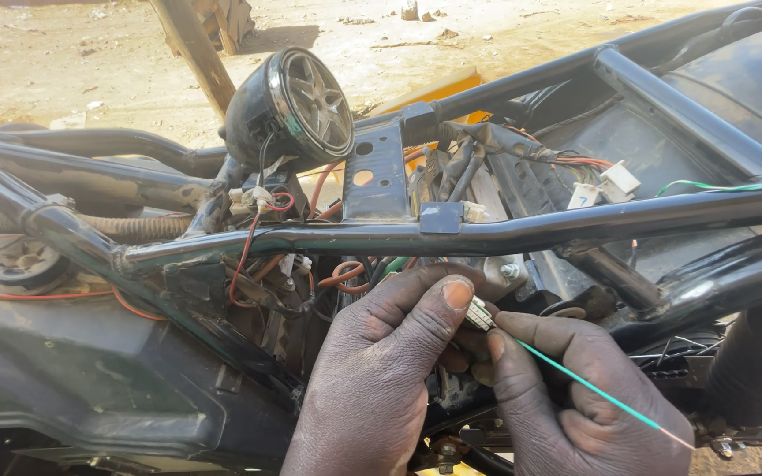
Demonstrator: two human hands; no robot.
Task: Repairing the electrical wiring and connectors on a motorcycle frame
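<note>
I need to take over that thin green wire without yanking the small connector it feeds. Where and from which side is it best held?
Grip the thin green wire on its free stretch just behind the small white connector, coming from the right along its line. There it runs straight and exposed across the right hand, while the left hand pinches the connector end, crowded by the black tubular metal frame.

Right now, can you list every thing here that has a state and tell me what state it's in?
left hand: pinching a small white connector between thumb and fingers.
right hand: holding a green wire that runs to the connector.
round black horn: tilted, wires hanging loose beneath it.
white plug: lying free on the black tube frame, not mated.
wire bundle: exposed, untidy.
</note>
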